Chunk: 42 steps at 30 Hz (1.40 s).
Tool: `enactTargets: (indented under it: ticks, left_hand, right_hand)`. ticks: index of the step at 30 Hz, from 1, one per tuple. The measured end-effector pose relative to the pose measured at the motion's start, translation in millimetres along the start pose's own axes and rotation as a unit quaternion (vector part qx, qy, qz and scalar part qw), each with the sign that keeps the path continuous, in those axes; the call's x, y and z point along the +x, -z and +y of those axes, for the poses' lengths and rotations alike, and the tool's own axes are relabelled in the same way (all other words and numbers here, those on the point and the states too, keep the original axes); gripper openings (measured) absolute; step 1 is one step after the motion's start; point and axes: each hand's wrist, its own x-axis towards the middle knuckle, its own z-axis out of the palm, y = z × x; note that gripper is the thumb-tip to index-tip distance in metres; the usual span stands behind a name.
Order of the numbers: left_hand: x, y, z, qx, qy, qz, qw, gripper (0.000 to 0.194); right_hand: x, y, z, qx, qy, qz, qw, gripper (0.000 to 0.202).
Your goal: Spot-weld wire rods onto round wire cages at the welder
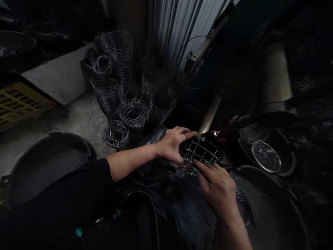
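Observation:
A round wire basket (203,150) lies between my two hands beside a copper-coloured metal tip (215,133), perhaps a spot-welding electrode. With thumb and fingers spread around its left side, my left hand (173,142) grips the basket's rim; a dark ring is on one finger. My right hand (217,182) pinches the near edge of the basket, its thumb partly hidden. Whether the metal tip touches the wire I cannot tell. Dark cloth over my lap sits under the basket.
Several stacks of nested wire baskets (132,113) stand on the floor to the left front. A wide black basin (49,166) is at left, another (270,205) at right. A yellow crate (22,104) lies far left. A thick metal cylinder (277,76) hangs at upper right.

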Motion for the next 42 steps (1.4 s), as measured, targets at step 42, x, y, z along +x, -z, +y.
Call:
enactTargets:
  ticks: [42]
  left_hand:
    - [96,2.4,-13,-0.028,0.109,0.025,0.993,0.097]
  right_hand:
    - [13,8,26,0.243,-0.265,0.127,0.924,0.037]
